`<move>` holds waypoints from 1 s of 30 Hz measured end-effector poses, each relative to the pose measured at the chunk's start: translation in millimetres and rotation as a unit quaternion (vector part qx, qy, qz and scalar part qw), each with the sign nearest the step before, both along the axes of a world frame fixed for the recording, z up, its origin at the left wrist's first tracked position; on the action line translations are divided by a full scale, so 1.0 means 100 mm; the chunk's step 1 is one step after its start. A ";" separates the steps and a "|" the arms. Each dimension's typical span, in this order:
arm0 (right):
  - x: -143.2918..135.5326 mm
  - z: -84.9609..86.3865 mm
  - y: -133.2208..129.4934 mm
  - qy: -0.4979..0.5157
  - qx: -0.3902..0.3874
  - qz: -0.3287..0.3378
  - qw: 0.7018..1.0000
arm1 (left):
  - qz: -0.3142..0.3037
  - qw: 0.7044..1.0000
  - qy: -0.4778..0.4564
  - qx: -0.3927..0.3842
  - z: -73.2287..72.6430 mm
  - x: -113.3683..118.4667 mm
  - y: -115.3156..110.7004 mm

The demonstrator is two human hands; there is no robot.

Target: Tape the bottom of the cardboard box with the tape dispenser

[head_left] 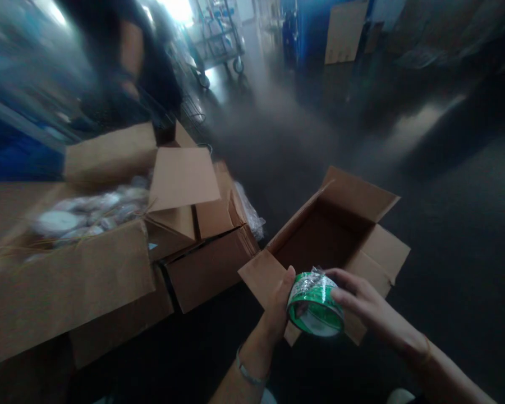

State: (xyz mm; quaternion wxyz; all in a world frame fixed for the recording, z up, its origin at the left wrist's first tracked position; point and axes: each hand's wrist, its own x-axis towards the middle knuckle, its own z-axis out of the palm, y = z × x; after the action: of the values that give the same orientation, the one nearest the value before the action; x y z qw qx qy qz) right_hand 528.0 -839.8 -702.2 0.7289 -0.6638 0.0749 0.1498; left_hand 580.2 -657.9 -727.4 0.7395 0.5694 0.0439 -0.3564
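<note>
A green roll of tape (315, 303) with white print is held out over the near edge of an open cardboard box (372, 193). Clear plastic film (317, 275) catches the light along its top. My left hand (276, 307) grips the roll from the left, thumb up along its side. On the other side, the thumb and fingers of my right hand (357, 294) close on the roll's upper right edge, by the film. Dark brown cardboard shows inside the box, though the roll and hands hide part of its near side.
Left stands a large open carton (96, 280) filled with plastic-wrapped round items (96, 210). More cartons (210, 264) and crumpled plastic (250, 213) adjoin it. A blurred person (130, 62) stands behind. Farther off are a wheeled cart (219, 47) and a cardboard sheet (345, 33).
</note>
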 end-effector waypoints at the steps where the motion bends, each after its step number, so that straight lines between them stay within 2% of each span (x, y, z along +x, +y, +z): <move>1: -0.06 0.06 0.05 0.013 0.014 0.028 0.999 | -0.009 1.000 -0.009 0.009 -0.01 0.02 0.00; 3: -0.15 0.08 0.12 0.012 -0.022 0.040 0.999 | -0.001 0.998 -0.054 0.039 -0.03 0.08 0.01; 5: -0.19 0.03 0.16 -0.016 -0.121 0.025 0.992 | 0.001 0.987 -0.149 0.054 -0.03 0.12 0.04; 7: -0.18 -0.03 0.20 -0.049 -0.218 0.009 0.975 | -0.025 0.972 -0.229 0.053 0.00 0.14 0.06; 9: -0.15 -0.06 0.26 -0.067 -0.264 0.004 0.962 | -0.036 0.963 -0.264 0.049 0.03 0.12 0.07; 10: -0.14 -0.07 0.29 -0.070 -0.272 0.003 0.960 | -0.022 0.961 -0.269 0.052 0.04 0.11 0.07; 12: -0.12 -0.09 0.35 -0.067 -0.282 -0.005 0.957 | 0.022 0.960 -0.274 0.063 0.03 0.10 0.09; 14: -0.13 -0.09 0.39 -0.065 -0.282 -0.027 0.957 | 0.095 0.960 -0.256 0.067 -0.01 0.14 0.13; 17: -0.16 -0.08 0.41 -0.082 -0.236 -0.023 0.968 | 0.239 0.958 -0.155 0.036 -0.06 0.25 0.24; 19: -0.18 -0.07 0.39 -0.107 -0.205 -0.003 0.973 | 0.286 0.952 -0.105 0.009 -0.06 0.31 0.29; 23: -0.19 -0.04 0.36 -0.122 -0.175 0.016 0.977 | 0.288 0.954 -0.089 -0.012 0.03 0.31 0.33; 27: -0.19 0.00 0.36 -0.108 -0.124 0.045 0.985 | 0.279 0.954 -0.106 0.012 0.10 0.25 0.35; 30: -0.21 0.04 0.40 -0.164 -0.144 0.038 0.975 | 0.295 0.946 -0.131 0.040 0.13 0.22 0.37</move>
State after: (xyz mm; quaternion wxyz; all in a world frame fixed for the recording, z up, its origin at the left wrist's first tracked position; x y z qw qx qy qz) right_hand 506.7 -800.1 -697.8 0.6215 -0.7799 -0.0502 0.0544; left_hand 602.0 -620.8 -714.3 0.7872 0.6020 0.1275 -0.0422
